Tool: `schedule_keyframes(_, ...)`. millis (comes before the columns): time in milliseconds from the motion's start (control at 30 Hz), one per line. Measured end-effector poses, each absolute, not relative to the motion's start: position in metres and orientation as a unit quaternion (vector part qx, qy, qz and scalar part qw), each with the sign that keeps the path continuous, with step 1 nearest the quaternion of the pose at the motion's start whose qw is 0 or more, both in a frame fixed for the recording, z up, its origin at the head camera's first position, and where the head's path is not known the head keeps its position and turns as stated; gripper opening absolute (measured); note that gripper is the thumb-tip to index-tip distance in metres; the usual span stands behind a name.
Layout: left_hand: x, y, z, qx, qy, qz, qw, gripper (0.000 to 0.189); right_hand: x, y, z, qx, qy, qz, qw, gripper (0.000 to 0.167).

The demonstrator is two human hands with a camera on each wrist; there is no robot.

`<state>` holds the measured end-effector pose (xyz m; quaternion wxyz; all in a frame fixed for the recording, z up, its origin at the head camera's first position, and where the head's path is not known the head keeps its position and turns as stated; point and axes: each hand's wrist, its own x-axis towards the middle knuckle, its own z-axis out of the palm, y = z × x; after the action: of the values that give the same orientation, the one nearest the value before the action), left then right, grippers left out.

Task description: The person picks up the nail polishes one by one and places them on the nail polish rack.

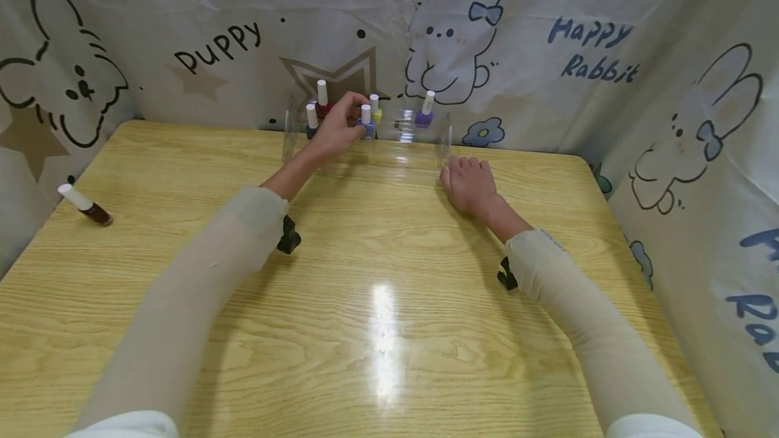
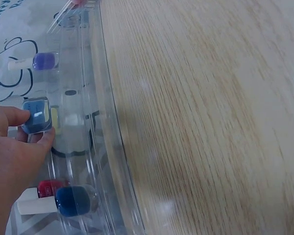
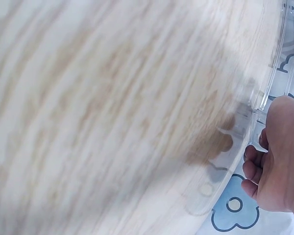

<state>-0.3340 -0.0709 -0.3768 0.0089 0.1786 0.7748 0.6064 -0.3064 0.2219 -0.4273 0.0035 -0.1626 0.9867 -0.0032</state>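
Observation:
My left hand (image 1: 337, 128) pinches a blue nail polish bottle (image 2: 37, 115) between thumb and fingers at the clear plastic rack (image 1: 408, 162). Its white cap (image 1: 366, 112) points up in the head view. Right behind it is a yellow nail polish bottle (image 1: 378, 115), partly covered. A purple nail polish bottle (image 1: 424, 118) stands farther right in the rack. To the left are a dark blue nail polish bottle (image 2: 74, 201) and a red one (image 2: 50, 188). My right hand (image 1: 471, 184) rests by the rack's right front corner, fingers loosely curled and holding nothing.
A dark brown-red nail polish bottle (image 1: 96, 212) with a white cap is at the table's left edge. Behind the rack hangs a printed cloth (image 1: 341, 12), which also runs along the right side. The wooden table (image 1: 389, 255) reflects light near its middle.

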Motion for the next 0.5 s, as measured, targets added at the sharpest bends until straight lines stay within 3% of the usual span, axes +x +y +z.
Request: schedule_keyframes(500, -0.3390, -0.0709, -0.3819, 0.183, 0.782, 0.596, 0.004, 0.037, -0.3062, 0.2220, -0.4279, -0.159, 0.987, -0.003, 0.003, 0.041)
